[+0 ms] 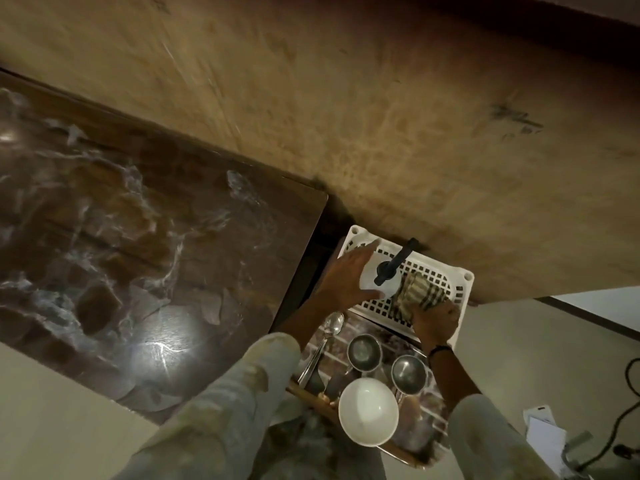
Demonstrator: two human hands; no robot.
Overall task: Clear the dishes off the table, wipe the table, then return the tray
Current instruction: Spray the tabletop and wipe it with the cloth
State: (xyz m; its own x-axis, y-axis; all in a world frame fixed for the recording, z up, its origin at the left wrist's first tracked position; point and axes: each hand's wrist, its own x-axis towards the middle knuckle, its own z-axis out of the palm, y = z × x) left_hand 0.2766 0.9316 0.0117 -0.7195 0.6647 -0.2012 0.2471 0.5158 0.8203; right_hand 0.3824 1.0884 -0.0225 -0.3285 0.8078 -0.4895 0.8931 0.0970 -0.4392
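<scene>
A white spray bottle [372, 275] with a black nozzle stands in a white perforated basket [462, 289]. My left hand [346, 275] reaches it with fingers spread along its side. My right hand [434, 320] grips a striped folded cloth [417, 292] lying in the basket. Below the basket sits a patterned tray [356, 329] holding a white bowl [369, 412], two steel cups [363, 351] [408, 374] and a spoon [325, 341]. The dark marbled table [138, 237] fills the left, with a bright glare on it.
A tan wall [381, 116] rises behind the table and basket. Papers [543, 434] and dark cables [623, 427] lie on the pale floor at the lower right.
</scene>
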